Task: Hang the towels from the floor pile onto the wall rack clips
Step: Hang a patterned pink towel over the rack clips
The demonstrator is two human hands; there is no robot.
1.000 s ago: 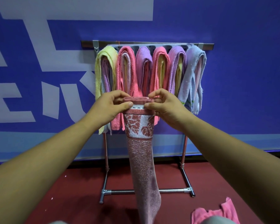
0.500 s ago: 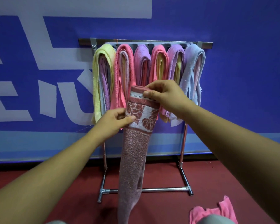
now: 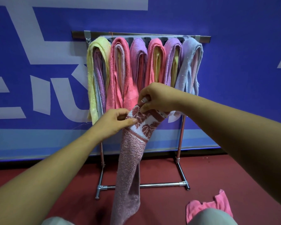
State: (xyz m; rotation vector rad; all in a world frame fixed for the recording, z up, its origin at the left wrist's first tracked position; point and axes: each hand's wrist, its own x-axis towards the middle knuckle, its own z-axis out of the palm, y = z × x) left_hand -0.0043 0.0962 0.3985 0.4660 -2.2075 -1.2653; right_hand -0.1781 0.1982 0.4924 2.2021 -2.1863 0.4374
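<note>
Head view, towel [image 3: 129,168] dangling under right grip [image 3: 156,98]

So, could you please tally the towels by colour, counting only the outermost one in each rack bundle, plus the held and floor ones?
Yellow terry towel: 1
Pink terry towels: 3
Purple terry towels: 2
Light blue terry towel: 1
Dusty-rose patterned towel: 1
Total: 8

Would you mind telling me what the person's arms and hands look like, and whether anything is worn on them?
Both arms are bare as far as the picture shows: no sleeve reaches the left forearm or the right forearm. The left hand and right hand are ungloved, and no watch, bracelet or ring shows on the sides in view.
</note>
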